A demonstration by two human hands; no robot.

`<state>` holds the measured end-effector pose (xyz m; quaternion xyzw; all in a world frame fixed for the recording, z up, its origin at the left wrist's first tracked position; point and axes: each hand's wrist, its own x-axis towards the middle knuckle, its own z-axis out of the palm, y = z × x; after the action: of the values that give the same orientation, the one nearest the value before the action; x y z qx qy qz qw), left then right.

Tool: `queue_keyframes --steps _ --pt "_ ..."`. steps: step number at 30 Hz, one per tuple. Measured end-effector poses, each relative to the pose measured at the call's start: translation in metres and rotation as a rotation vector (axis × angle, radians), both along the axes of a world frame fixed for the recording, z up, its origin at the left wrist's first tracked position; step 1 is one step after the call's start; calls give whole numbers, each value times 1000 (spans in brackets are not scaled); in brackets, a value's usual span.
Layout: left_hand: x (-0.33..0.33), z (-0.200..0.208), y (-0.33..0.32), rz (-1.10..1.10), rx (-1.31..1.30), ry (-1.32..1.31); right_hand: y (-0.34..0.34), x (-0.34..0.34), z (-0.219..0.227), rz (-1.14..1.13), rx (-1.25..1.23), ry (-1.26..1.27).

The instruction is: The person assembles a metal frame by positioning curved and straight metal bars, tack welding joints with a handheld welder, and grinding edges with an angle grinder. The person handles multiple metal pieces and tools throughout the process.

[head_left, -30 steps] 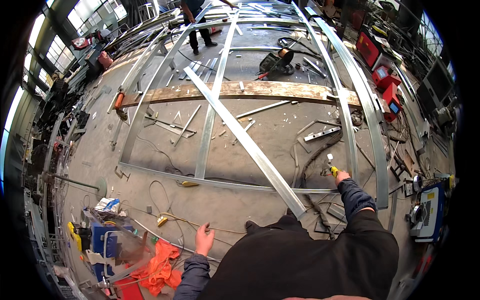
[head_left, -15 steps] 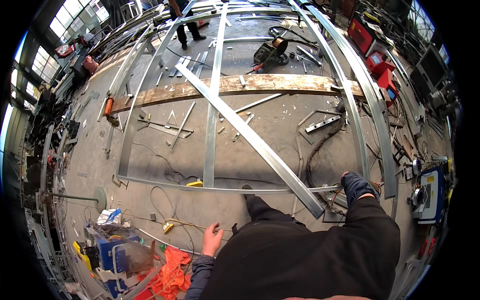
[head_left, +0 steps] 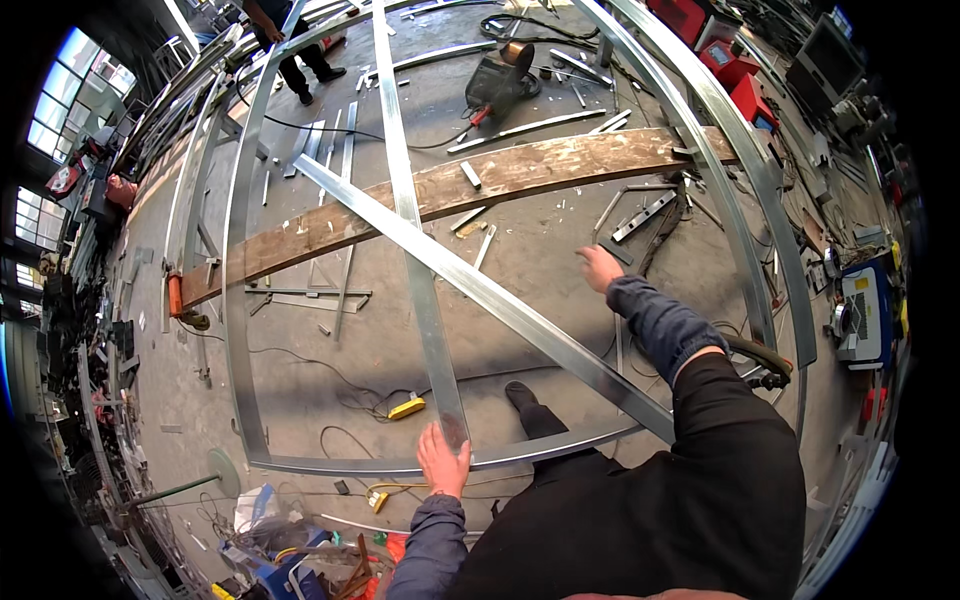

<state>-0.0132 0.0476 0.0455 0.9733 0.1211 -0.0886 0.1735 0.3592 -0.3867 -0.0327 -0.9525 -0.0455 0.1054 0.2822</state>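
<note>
A large frame of shiny metal tubes spreads in front of me, with a front rail near my body and a middle bar running away from me. My left hand rests with fingers apart where the middle bar meets the front rail. A loose-looking metal tube slants over the frame, from the far left to close by my right forearm. Beyond that tube, my right hand reaches forward above the floor, fingers stretched and nothing visible in them. My legs are close to the front rail.
A worn wooden plank crosses under the frame. Behind it stands a wire-feeder-like machine. A spirit level, metal offcuts and cables lie on the floor, with a yellow power strip. Another person stands at the far left.
My left hand has come forward from my side onto the frame. My right hand has left the front rail's right part and swung forward and left. The view has shifted and tilted.
</note>
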Motion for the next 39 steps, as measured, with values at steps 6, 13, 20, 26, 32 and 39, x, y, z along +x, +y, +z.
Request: queue_keyframes --steps 6,13,20,26,32,39 --pt "27 -15 2 60 -87 196 175 193 -20 44 -81 -271" --pt "31 -2 19 74 -220 328 261 245 -29 45 -323 -21" --pt "31 15 197 242 -172 -8 317 226 -19 -280 414 -171" --pt "71 12 517 279 418 -277 514 137 39 -115 837 222" --pt "152 -22 674 267 107 -24 740 157 -19 144 598 189" --pt "158 -48 672 384 -92 -8 930 225 -47 183 253 -259"
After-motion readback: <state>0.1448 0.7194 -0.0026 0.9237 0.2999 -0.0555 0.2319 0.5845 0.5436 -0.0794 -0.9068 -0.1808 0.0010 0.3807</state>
